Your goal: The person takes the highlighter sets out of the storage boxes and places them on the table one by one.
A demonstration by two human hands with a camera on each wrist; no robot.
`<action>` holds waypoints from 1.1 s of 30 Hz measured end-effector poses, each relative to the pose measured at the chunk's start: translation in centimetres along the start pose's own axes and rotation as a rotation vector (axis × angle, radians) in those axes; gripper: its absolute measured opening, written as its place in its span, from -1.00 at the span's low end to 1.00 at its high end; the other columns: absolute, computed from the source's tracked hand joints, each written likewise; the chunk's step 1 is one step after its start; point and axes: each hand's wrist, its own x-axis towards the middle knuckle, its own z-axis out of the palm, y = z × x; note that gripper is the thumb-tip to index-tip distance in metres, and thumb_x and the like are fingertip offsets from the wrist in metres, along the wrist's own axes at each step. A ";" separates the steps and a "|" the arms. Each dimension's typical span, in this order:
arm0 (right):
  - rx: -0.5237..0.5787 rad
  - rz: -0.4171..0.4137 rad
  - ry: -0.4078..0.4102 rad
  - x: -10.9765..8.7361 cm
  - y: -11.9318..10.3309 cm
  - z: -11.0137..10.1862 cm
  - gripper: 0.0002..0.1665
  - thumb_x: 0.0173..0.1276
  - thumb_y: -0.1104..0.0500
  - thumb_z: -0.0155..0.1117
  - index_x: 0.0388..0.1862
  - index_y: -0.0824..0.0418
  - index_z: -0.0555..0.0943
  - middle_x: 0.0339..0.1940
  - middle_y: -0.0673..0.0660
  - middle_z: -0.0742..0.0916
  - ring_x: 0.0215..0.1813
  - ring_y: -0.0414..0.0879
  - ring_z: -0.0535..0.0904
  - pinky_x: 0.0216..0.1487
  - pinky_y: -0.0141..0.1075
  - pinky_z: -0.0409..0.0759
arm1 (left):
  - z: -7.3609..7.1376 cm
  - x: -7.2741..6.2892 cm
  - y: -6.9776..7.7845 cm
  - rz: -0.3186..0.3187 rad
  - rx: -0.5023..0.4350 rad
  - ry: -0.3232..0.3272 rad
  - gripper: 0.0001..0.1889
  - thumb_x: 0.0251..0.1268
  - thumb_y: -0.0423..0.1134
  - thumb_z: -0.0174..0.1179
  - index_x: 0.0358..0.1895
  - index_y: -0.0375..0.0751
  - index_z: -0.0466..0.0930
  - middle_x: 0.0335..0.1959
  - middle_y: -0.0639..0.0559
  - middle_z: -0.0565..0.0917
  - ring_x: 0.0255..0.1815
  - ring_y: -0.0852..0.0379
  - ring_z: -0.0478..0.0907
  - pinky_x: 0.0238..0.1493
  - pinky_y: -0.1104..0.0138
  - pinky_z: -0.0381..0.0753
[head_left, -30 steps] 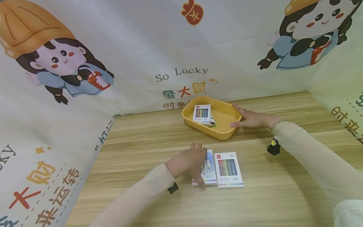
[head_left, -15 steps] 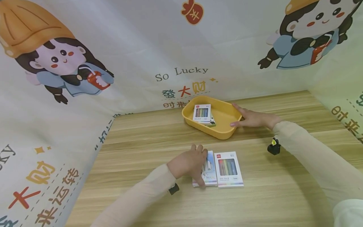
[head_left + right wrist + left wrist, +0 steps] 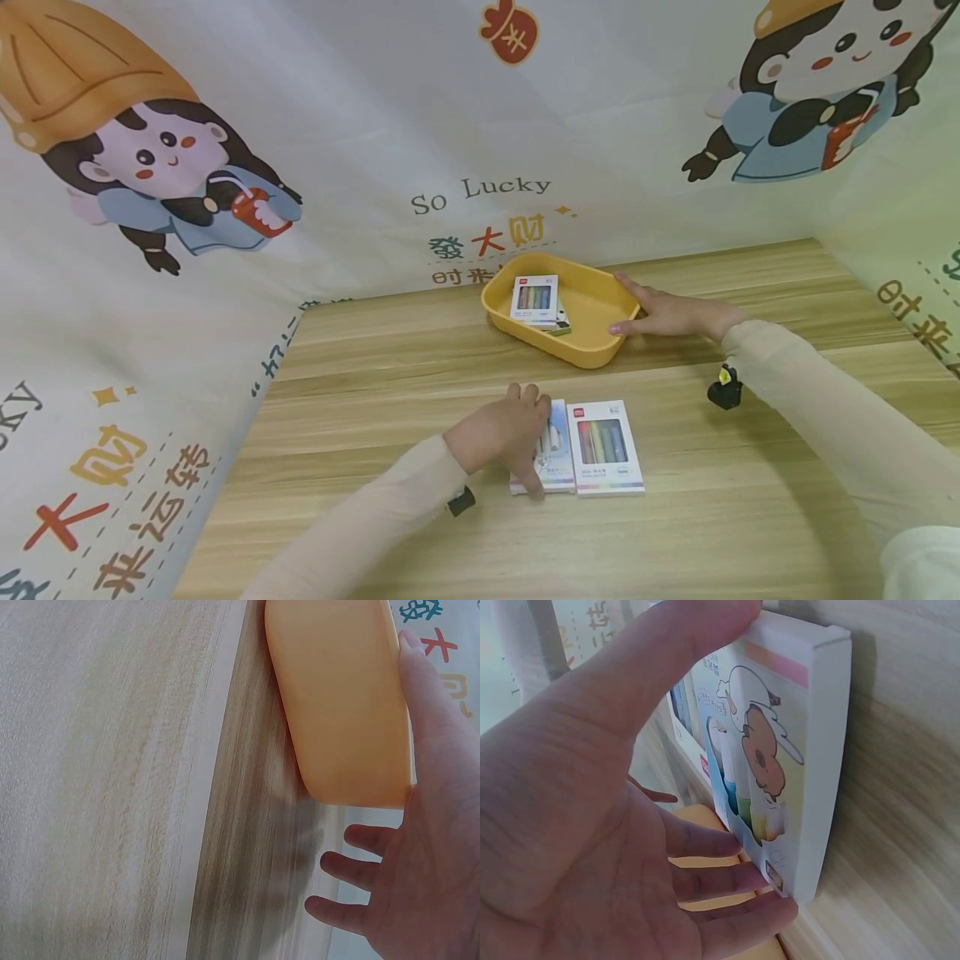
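My left hand (image 3: 504, 435) grips a flat white and blue box of coloured pens (image 3: 557, 450) across its length, thumb at the near end and fingertips at the far end. In the left wrist view cartoon animals and a window with coloured sticks show on this pen box (image 3: 761, 750). A second pen box (image 3: 606, 450) with a rectangular window lies flat close on its right. My right hand (image 3: 675, 315) rests on the right end of a yellow tray (image 3: 540, 340), thumb over the rim. Its other fingers (image 3: 352, 870) hang relaxed off the tray in the right wrist view.
Inside the tray, at its left end, a white box with a window of coloured sticks (image 3: 535, 298) lies over a green-edged box (image 3: 562, 323). The wooden table (image 3: 360, 350) ends at a printed cloth backdrop (image 3: 360, 150) behind the tray.
My left hand and the pen box in it have shifted very slightly to the right and nearer. The right hand stays on the tray.
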 end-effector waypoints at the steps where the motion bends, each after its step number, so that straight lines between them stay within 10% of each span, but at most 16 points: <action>1: 0.001 0.000 0.001 0.0 0.0 0.0 0.31 0.34 -0.39 0.13 0.62 0.10 -0.46 0.64 0.37 -0.18 0.63 0.39 -0.20 0.58 0.32 -0.11 | 0.0 0.0 0.0 0.000 -0.005 0.000 0.28 -0.32 0.42 0.50 0.49 -0.24 0.16 0.32 -0.10 0.38 0.24 0.00 0.30 0.26 0.31 0.57; 33: 0.013 -0.012 0.002 -0.2 -0.3 0.0 0.30 0.35 -0.36 0.15 0.62 0.11 -0.45 0.65 0.34 -0.19 0.64 0.36 -0.22 0.59 0.31 -0.12 | 0.7 0.1 0.3 -0.014 -0.037 0.015 0.31 -0.38 0.42 0.52 0.49 -0.23 0.16 0.31 -0.07 0.38 0.21 0.05 0.30 0.18 0.34 0.60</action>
